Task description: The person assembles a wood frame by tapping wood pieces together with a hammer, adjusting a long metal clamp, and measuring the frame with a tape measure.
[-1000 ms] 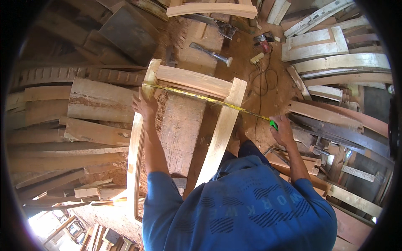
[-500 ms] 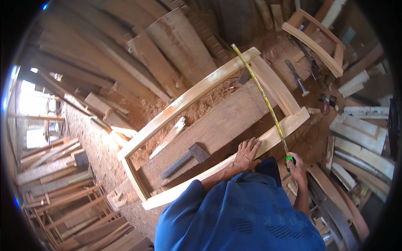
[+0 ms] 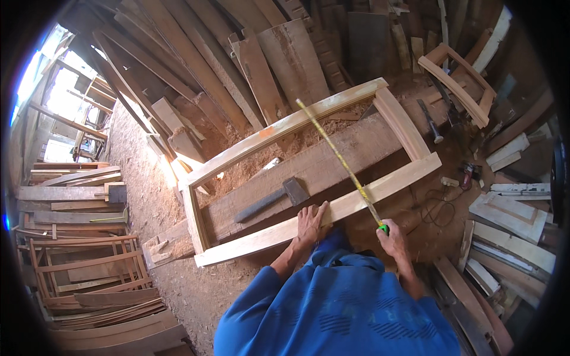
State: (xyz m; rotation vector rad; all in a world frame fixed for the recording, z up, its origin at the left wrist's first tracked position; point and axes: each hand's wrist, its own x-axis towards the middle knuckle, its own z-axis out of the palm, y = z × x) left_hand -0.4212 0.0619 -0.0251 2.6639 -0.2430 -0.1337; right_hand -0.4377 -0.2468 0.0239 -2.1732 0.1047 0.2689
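Observation:
A long rectangular wooden frame (image 3: 374, 193) lies across a thick brown plank (image 3: 332, 157). My left hand (image 3: 310, 224) rests on its near rail, fingers spread, gripping nothing. In my right hand (image 3: 392, 238) is the green case of a tape measure (image 3: 384, 229), just on my side of that rail. Its yellow blade runs out over the frame, crossing both long rails, and the tip ends slightly past the far one. A hammer (image 3: 295, 191) with a dark head lies on the plank inside the frame, close to my left hand.
Boards (image 3: 291, 59) lean at the back. A smaller wooden frame (image 3: 457, 86) stands at the far right, near a second hammer (image 3: 430, 121) and a corded tool (image 3: 471, 176). Stacked timber (image 3: 89, 261) fills the left; more pieces (image 3: 513, 225) lie right. Shavings cover the ground.
My right hand has carried the extended tape measure leftward, from near the frame's right end toward its middle. My left hand has slid left along the near rail. The view has shifted too.

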